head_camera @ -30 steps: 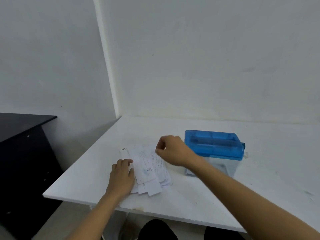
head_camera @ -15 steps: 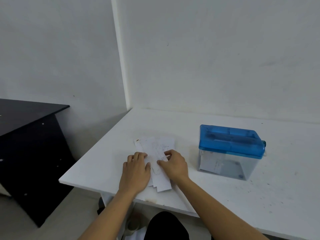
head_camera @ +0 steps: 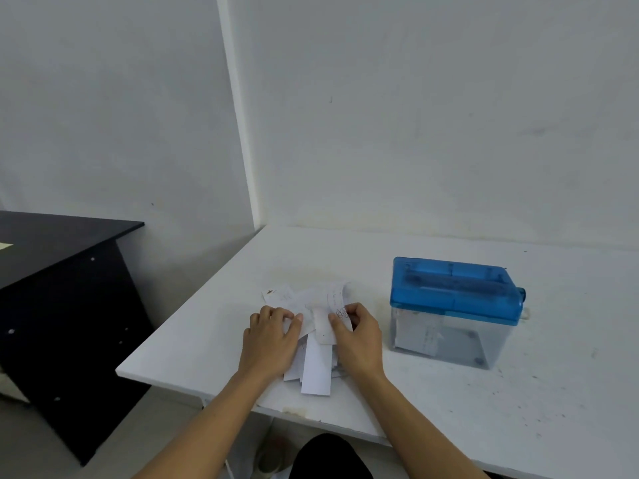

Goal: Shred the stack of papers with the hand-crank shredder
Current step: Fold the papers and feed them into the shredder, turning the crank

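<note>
Stack of white paper slips [head_camera: 316,368]: under both hands, unshredded. My left hand [head_camera: 273,337] pressed it flat; my right hand [head_camera: 359,337] pinched one slip. Blue-lidded clear plastic hand-crank shredder [head_camera: 453,292]: right of my right hand, apart. Feeding and cranking apparently all remained.

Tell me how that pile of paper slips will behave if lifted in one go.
Probably floppy: the papers are thin, and one slip curls up at its far end. Likely to slide apart, since they lie fanned and unevenly overlapped.

Matt paper slips [head_camera: 316,369], glossy blue plastic shredder lid [head_camera: 453,293], clear plastic bin [head_camera: 446,342], scuffed matt wht table [head_camera: 518,409]
</note>
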A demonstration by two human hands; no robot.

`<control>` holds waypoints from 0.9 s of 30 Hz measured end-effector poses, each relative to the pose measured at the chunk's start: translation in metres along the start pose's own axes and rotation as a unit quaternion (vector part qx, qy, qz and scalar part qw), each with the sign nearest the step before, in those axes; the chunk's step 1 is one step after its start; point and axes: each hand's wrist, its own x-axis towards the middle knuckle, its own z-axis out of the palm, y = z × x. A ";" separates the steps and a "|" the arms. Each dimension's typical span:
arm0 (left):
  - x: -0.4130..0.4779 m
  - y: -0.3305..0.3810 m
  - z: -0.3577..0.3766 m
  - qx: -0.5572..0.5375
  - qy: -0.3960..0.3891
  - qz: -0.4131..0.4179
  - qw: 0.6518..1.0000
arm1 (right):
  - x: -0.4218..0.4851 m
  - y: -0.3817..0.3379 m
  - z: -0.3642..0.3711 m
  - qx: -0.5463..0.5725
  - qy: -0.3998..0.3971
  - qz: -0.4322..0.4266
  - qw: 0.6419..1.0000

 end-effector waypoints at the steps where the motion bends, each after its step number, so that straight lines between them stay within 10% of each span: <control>1: 0.001 0.006 0.000 0.003 -0.002 -0.006 1.000 | 0.000 0.000 -0.001 0.011 -0.003 -0.003 1.000; 17: 0.011 0.012 -0.008 0.098 -0.105 0.062 0.988 | 0.005 -0.013 -0.011 -0.017 -0.006 -0.009 1.000; 22: 0.011 0.033 -0.024 -0.125 -0.003 -0.014 0.992 | 0.015 -0.050 -0.014 0.053 -0.017 -0.024 0.998; 27: 0.008 0.074 -0.044 -0.485 -0.105 -0.131 0.858 | 0.017 -0.070 -0.010 0.040 -0.083 0.000 0.996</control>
